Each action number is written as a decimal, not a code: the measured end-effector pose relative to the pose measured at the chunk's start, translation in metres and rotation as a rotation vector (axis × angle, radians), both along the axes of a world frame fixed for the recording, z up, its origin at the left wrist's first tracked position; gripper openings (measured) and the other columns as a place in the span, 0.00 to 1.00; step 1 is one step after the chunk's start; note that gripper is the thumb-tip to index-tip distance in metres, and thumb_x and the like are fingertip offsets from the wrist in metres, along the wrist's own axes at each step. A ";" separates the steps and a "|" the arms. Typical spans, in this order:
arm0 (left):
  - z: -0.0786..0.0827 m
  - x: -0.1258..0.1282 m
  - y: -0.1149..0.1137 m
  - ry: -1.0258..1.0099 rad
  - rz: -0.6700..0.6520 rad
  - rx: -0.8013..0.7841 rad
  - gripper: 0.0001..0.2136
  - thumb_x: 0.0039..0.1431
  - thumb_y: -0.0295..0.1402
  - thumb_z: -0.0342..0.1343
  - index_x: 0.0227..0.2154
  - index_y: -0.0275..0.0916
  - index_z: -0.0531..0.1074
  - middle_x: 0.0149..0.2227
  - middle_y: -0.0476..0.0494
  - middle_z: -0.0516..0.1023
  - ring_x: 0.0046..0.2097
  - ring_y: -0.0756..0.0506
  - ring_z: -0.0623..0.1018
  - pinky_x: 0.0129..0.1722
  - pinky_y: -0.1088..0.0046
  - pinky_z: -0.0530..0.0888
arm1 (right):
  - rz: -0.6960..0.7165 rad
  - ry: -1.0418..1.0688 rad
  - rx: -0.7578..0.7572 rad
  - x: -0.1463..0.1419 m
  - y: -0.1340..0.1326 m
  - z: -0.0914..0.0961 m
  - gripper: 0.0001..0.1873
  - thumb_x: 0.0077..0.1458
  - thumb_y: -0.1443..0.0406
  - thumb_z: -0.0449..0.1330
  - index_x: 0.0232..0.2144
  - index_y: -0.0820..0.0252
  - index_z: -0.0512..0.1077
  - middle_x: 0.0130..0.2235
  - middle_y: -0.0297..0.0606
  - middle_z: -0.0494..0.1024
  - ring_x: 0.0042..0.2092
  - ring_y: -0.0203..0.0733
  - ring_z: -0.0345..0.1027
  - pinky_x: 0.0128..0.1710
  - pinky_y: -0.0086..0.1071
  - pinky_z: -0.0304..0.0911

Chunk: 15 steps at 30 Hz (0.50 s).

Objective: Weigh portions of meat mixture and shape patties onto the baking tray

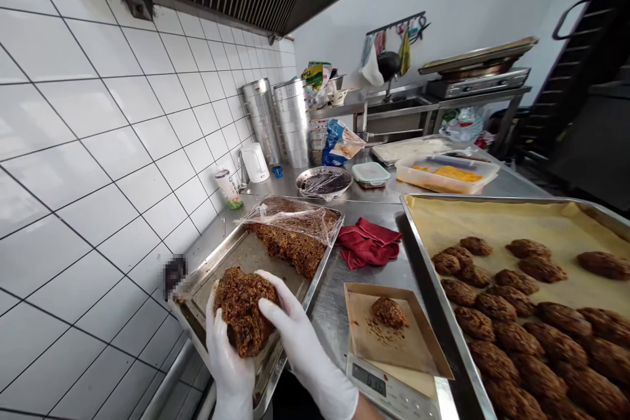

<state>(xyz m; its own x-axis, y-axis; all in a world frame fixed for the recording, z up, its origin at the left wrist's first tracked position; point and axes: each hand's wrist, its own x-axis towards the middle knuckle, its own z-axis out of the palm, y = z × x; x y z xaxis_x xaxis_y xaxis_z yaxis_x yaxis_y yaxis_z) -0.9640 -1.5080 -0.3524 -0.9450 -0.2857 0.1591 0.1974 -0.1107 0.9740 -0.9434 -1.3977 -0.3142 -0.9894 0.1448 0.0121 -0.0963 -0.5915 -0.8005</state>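
Both my hands wear white gloves and grip one large lump of dark brown crumbly dough point(245, 315) above a metal tray point(224, 256). My left hand point(224, 354) cups its left side and underside. On the other side, my right hand point(293, 325) presses with thumb and fingers. More of the brown dough point(290, 246) fills the tray's far end, partly under clear plastic wrap point(295, 218). To the right, a small clump of dough point(388, 312) and crumbs lie on a paper-lined cardboard piece point(361, 341) on a digital scale point(378, 384).
At right, a large lined tray point(492, 213) holds several shaped brown pieces point(516, 341). A red cloth point(369, 243) lies between the trays. Farther back stand a wrapped bowl point(325, 182), a lidded glass box point(371, 173), a plastic container point(445, 174) and a white kettle point(256, 163).
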 end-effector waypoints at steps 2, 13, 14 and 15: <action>0.014 -0.001 -0.009 0.075 0.003 -0.180 0.24 0.62 0.46 0.54 0.59 0.43 0.68 0.59 0.39 0.74 0.59 0.36 0.74 0.59 0.57 0.72 | 0.059 -0.058 -0.037 -0.001 0.009 0.007 0.25 0.56 0.53 0.64 0.55 0.49 0.72 0.58 0.37 0.76 0.62 0.51 0.64 0.67 0.48 0.52; 0.057 0.008 -0.002 0.277 -0.214 -0.654 0.23 0.61 0.38 0.57 0.58 0.42 0.66 0.56 0.37 0.73 0.58 0.36 0.73 0.59 0.53 0.72 | -0.070 -0.169 -0.459 0.003 -0.005 -0.001 0.22 0.49 0.59 0.71 0.46 0.57 0.76 0.45 0.41 0.83 0.45 0.49 0.77 0.52 0.43 0.70; 0.055 0.008 -0.002 0.231 -0.256 -0.560 0.25 0.63 0.39 0.55 0.62 0.43 0.63 0.61 0.36 0.70 0.62 0.36 0.70 0.62 0.53 0.70 | -0.090 -0.182 -0.484 0.002 -0.006 -0.001 0.24 0.49 0.59 0.71 0.49 0.56 0.75 0.47 0.41 0.83 0.47 0.50 0.76 0.52 0.44 0.70; 0.052 0.008 -0.002 0.190 -0.288 -0.465 0.27 0.65 0.40 0.52 0.65 0.44 0.59 0.65 0.36 0.66 0.66 0.36 0.66 0.64 0.54 0.68 | -0.105 -0.199 -0.514 0.003 -0.007 0.001 0.26 0.50 0.58 0.70 0.52 0.55 0.73 0.49 0.42 0.82 0.50 0.51 0.75 0.54 0.45 0.70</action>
